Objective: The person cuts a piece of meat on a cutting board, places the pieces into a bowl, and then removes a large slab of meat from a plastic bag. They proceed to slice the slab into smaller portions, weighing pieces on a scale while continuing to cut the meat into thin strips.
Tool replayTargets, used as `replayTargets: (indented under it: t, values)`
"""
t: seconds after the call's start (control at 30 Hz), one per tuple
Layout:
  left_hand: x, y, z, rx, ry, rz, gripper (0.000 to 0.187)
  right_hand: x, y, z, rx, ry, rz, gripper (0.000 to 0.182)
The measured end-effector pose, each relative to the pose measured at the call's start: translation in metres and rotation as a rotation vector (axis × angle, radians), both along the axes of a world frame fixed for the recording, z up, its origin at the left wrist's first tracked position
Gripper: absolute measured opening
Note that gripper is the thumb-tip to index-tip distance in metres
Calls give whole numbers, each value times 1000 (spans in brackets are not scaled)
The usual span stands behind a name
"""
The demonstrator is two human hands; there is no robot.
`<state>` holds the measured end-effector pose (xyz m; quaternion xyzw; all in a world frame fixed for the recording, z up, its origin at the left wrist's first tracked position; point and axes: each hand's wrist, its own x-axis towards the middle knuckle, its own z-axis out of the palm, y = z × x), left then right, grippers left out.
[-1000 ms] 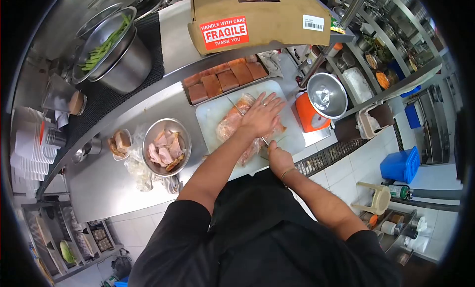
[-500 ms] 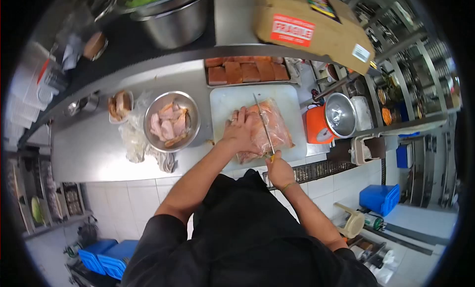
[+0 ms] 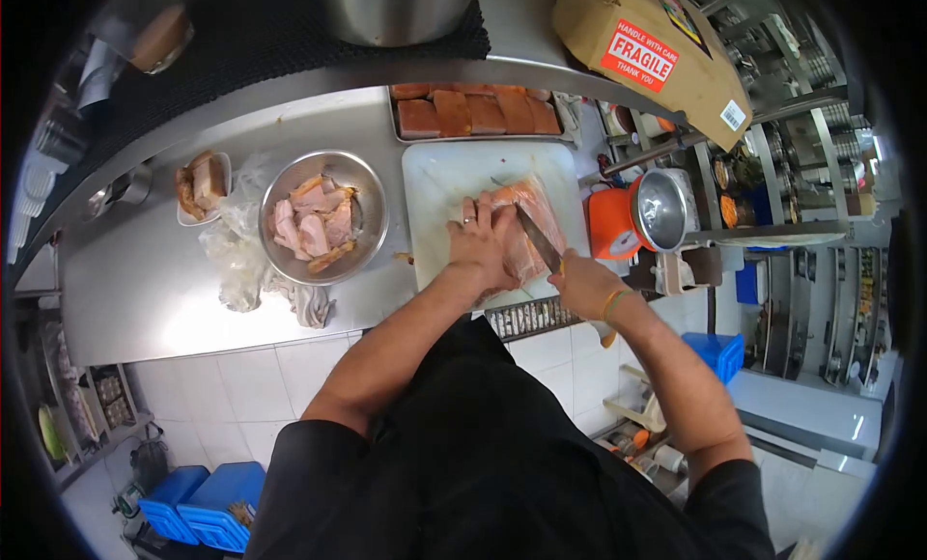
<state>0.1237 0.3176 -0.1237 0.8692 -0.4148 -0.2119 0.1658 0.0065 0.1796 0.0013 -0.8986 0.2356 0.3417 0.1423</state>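
Observation:
A slab of pale pink meat [image 3: 529,195], with a shiny surface, lies on the white cutting board [image 3: 433,179]. My left hand [image 3: 475,243] rests on its left side with fingers spread, a ring showing on one finger. In my right hand [image 3: 587,284] is a knife [image 3: 539,238], gripped by its handle. The blade slants up and left across the meat, its tip close to my left fingers. My left palm and the blade hide part of the slab.
Cut meat pieces fill a steel bowl [image 3: 375,191] on the left, beside plastic bags [image 3: 237,270]. Browned slabs sit in a tray [image 3: 483,137] behind the board. An orange scale [image 3: 608,217] stands right. Above are a shelf edge [image 3: 328,77] and a cardboard box [image 3: 599,24].
The knife has turned to a stronger slant, and my right hand has moved right and up. My left hand still presses on the meat. The whole view has shifted.

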Motion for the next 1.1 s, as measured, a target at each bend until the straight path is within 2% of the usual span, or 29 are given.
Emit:
replayTargets:
  t: [0.1,0.37,0.47,0.6,0.7,0.8,0.83,0.93,0.97,1.07,1.1]
  values:
    - [4,0,0,-16,30,-8,136,13,1,-17,-13,43,4,41]
    - [5,-4,-1,-13,19,43,132,6,-9,-68,-16,-108,4,43]
    - [-1,-5,3,10,15,48,133,6,-8,-48,-28,-98,15,44]
    - [0,-1,9,4,20,35,134,-3,-11,8,-30,8,112,44]
    - [-3,-2,1,-46,15,41,133,5,6,75,54,260,-95,46]
    - [0,1,-8,-125,28,36,132,13,-13,67,123,335,-9,47]
    - [1,4,-10,-156,38,40,132,23,-12,68,155,384,-122,47]
    - [6,4,-9,-142,76,40,131,35,-15,54,163,428,-97,47]
    - [6,3,-7,-118,81,39,131,33,-10,51,171,396,-168,48]
    - [5,1,-2,-69,79,38,132,10,-7,8,49,234,-67,53]
    - [8,-1,-3,-62,63,49,132,-11,-12,-25,-14,108,-7,54]
